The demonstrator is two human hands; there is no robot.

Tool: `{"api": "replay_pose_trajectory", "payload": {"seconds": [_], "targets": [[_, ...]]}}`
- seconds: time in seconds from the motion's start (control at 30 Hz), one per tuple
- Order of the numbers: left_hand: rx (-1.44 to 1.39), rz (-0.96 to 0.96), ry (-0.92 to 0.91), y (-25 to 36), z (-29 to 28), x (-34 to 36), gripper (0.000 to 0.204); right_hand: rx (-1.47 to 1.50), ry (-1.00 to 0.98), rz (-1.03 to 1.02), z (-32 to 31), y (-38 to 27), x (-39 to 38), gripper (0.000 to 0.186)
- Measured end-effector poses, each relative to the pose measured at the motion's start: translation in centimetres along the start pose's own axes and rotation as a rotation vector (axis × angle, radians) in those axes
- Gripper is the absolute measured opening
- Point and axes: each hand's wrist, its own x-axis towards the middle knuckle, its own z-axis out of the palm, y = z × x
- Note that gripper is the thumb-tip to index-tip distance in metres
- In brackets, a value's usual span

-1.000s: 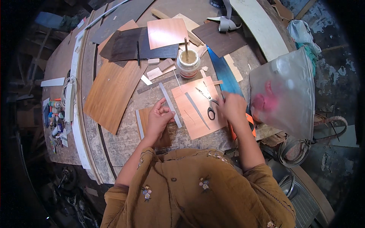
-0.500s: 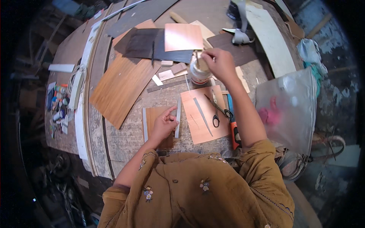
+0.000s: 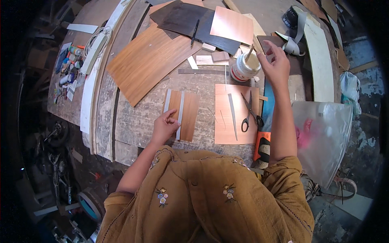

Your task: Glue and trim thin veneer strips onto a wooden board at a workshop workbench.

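Observation:
My left hand (image 3: 165,126) pinches the lower part of a narrow grey strip (image 3: 181,106) between thumb and fingers. The strip lies over a small brown wood-grain board (image 3: 191,115), and a similar strip (image 3: 167,100) runs along the board's left edge. My right hand (image 3: 276,65) is raised just right of an open white jar (image 3: 242,73), its fingers apart and holding nothing. From the jar's mouth stands a stick (image 3: 250,52). Black-handled scissors (image 3: 252,115) and a tapered grey strip (image 3: 232,117) rest on a light orange sheet (image 3: 223,135).
An orange-and-black handle (image 3: 262,145) with a blue blade (image 3: 268,103) lies right of the sheet. Farther back are a large wood-grain panel (image 3: 150,60), dark sheets (image 3: 190,20) and wood offcuts (image 3: 220,56). A clear plastic sheet (image 3: 324,137) hangs at the right edge.
My right hand has let go of the stick in the jar and moved right, opening. The left hand has brought the strip from beside the board onto it. The view has shifted.

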Motion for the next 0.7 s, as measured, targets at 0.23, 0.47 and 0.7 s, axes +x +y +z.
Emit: {"api": "replay_pose_trajectory", "payload": {"seconds": [0.23,0.47,0.7], "targets": [[0.097,0.032,-0.048,0.3,0.4,-0.7,0.045,-0.013,-0.047,-0.068,0.9,-0.5,0.9,0.036],[0.393,0.284,0.042,0.6,1.1,-1.3,0.038,0.12,-0.206,-0.132,0.5,-1.3,0.7,0.03],[0.526,0.648,-0.026,6.2,5.1,-1.8,0.036,0.029,-0.15,-0.112,0.8,-0.6,0.0,0.021]]}}
